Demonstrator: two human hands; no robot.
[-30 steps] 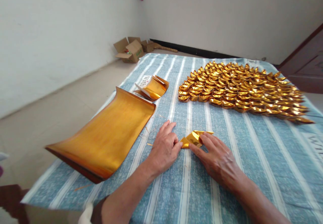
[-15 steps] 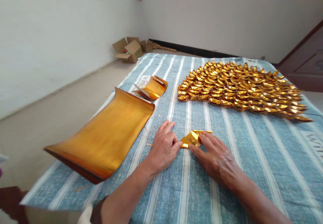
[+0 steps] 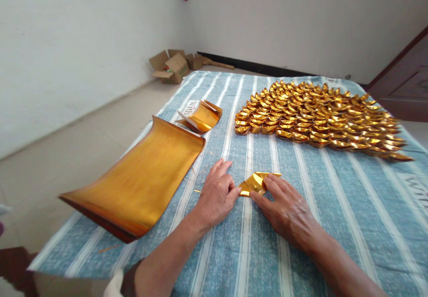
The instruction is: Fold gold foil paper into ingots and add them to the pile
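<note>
A small folded piece of shiny gold foil paper [image 3: 256, 183] lies flat on the striped cloth, its ends pointed. At its left tip, my left hand [image 3: 217, 192] pins the corner with the thumb, the index finger bent close by and the other fingers stretched forward. From the other side, my right hand [image 3: 289, 205] grips it, with the thumb at the near edge and the fingertips on top toward the right end. Part of the paper is hidden beneath the right fingers. Left of my hands is a large stack of gold foil sheets [image 3: 140, 172], curling up at its ends.
Many folded gold paper ingots [image 3: 314, 114] stand in tight rows at the far right. A smaller curled gold paper stack [image 3: 204, 116] sits beyond the large one. The blue striped tablecloth [image 3: 217, 261] covers the table. Cardboard boxes [image 3: 174, 67] stand on the floor behind.
</note>
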